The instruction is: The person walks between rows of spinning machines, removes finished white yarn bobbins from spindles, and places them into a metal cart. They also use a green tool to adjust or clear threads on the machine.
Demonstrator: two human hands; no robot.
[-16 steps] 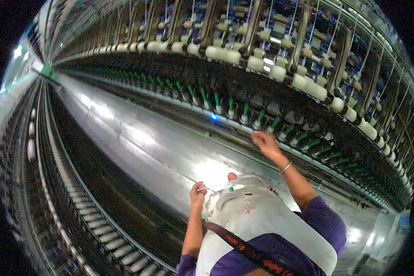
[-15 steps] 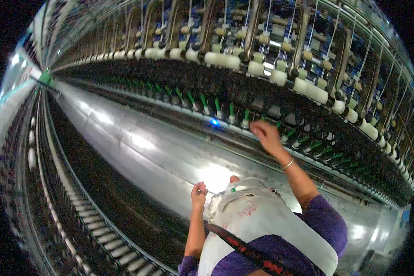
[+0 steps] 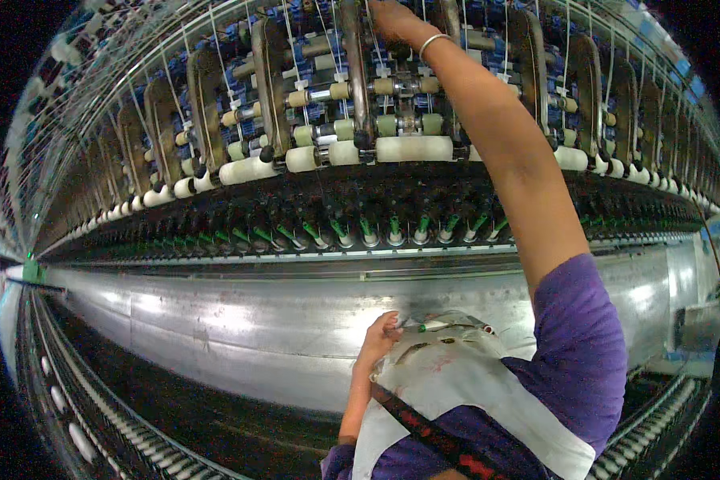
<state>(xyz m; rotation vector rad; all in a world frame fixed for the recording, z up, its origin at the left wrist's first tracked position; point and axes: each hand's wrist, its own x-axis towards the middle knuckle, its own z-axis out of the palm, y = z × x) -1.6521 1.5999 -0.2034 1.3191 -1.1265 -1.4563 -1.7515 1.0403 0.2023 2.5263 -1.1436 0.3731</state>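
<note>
My right hand (image 3: 400,26) reaches up among the upper parts of the spinning frame, beside a metal pressure arm (image 3: 360,72). Its fingers are blurred and partly cut off by the top edge, so any hold is hidden. In front of my apron (image 3: 464,376), my left hand (image 3: 381,338) is raised with its fingers curled together; whatever they may hold is too small to make out. A slim white bobbin with a green end (image 3: 434,326) lies at the apron's open pocket, close to the left hand.
White rollers (image 3: 414,149) run across the frame below the pressure arms. Beneath them stands a row of spindles with green tops (image 3: 394,228). A shiny metal floor (image 3: 240,308) stretches along the aisle, and another machine with rows of white bobbins (image 3: 128,416) lies behind, lower left.
My right hand has gone from the green-topped spindles up to the upper part of the frame. The view has turned to face the machine squarely. My left hand stays by the apron.
</note>
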